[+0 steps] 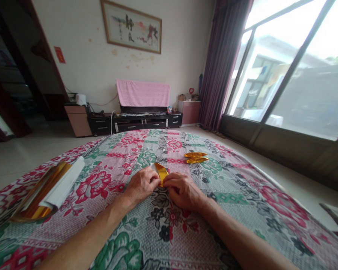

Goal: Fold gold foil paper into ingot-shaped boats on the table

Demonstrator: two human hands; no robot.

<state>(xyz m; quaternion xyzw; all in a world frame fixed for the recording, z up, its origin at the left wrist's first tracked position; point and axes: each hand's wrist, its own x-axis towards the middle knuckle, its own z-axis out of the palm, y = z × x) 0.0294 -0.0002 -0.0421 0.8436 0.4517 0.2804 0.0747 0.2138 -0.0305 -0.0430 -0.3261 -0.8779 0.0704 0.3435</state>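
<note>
A small piece of gold foil paper [161,171], partly folded to a point at its far end, lies between my hands over the patterned tablecloth [124,228]. My left hand [143,183] pinches its near left edge, with the fingers curled. On the other side my right hand [183,189] grips the near right edge between thumb and fingers. Part of the paper's near end is hidden by the fingertips. Two folded gold paper pieces [196,157], long and boat-shaped, rest side by side beyond my right hand, apart from it.
At the left of the table lies a stack of gold and white paper sheets [49,189], curled over. Past the table's far edge stand a low black cabinet [141,122] and a screen-like thing under a pink cloth [143,93]. A large window [293,75] is at right.
</note>
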